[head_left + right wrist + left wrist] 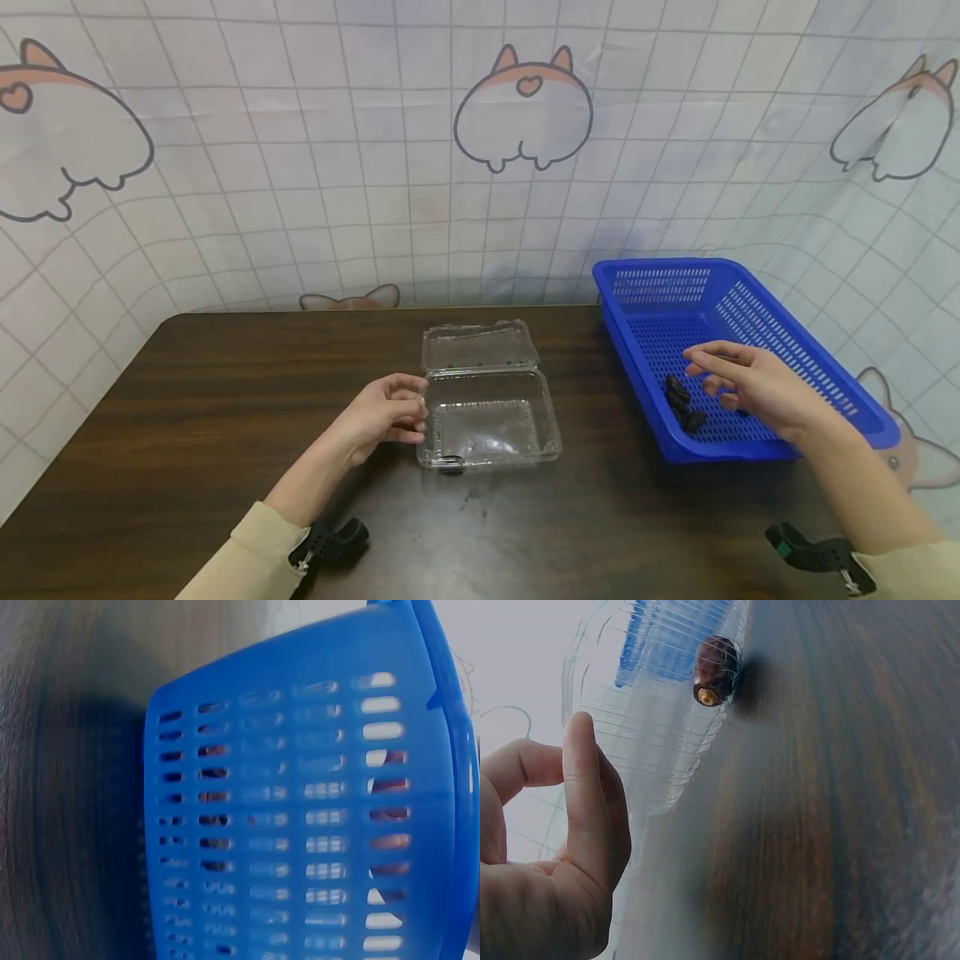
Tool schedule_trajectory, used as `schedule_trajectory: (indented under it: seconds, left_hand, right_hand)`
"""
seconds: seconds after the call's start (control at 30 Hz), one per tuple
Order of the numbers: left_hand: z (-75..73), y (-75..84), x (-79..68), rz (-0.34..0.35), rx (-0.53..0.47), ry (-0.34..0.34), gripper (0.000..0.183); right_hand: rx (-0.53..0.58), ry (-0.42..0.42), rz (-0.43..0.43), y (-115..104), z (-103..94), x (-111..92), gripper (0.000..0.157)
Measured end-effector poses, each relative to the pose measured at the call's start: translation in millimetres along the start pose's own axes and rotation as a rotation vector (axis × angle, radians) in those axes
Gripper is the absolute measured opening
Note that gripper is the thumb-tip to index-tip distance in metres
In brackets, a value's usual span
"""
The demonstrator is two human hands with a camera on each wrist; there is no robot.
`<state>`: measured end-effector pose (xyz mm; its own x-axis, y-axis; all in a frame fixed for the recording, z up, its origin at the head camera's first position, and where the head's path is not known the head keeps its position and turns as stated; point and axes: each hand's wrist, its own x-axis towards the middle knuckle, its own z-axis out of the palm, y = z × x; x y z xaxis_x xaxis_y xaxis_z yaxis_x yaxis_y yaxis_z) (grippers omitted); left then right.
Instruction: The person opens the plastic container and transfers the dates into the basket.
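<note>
A clear plastic clamshell box (491, 417) lies on the table with its lid (480, 346) folded back. One dark brown date (716, 671) shows through the clear wall, at the box's near left corner. Beside the left wall is my left hand (390, 414), fingers loosely bent and fingertips at the rim; whether they touch it is unclear. My right hand (750, 383) hovers over the blue basket (633, 367), thumb and index close together, with nothing visible between them. Several dates (681, 406) lie in the basket, left of that hand.
The brown wooden table (225, 400) runs back to a wall hung with white grid-patterned cloth (375, 167). The basket's slotted side (292, 825) stands high at the table's right, beyond the box.
</note>
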<state>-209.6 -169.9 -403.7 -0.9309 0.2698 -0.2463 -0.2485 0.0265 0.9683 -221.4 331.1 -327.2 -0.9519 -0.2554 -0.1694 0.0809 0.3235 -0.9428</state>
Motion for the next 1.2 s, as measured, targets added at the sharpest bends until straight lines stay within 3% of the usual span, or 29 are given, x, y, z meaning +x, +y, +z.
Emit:
schedule_trajectory:
  seconds: [0.17,0.43,0.7,0.97,1.2]
  left_hand:
    - [1.2,-2.6,-3.2,0.010,0.001,-0.001,0.051]
    - [2.1,-3.4,-3.6,-0.002,-0.005,-0.004,0.051]
    - [2.0,-2.0,-3.1,-0.001,-0.005,0.003,0.052]
    - [1.7,-2.2,-2.4,0.000,0.000,0.002,0.053]
    - [3.6,-1.1,-2.7,0.004,0.002,-0.004,0.054]
  right_hand:
    - [-0.034,-0.008,-0.032,-8,13.8,4,0.027]
    - [-0.117,-0.052,-0.112,-31,53.8,13,0.044]
    - [-0.123,-0.171,-0.143,-57,98.7,28,0.037]
    - [-0.145,-0.355,-0.164,-54,144.2,47,0.027]
    - [-0.188,-0.433,-0.171,-45,175.4,60,0.027]
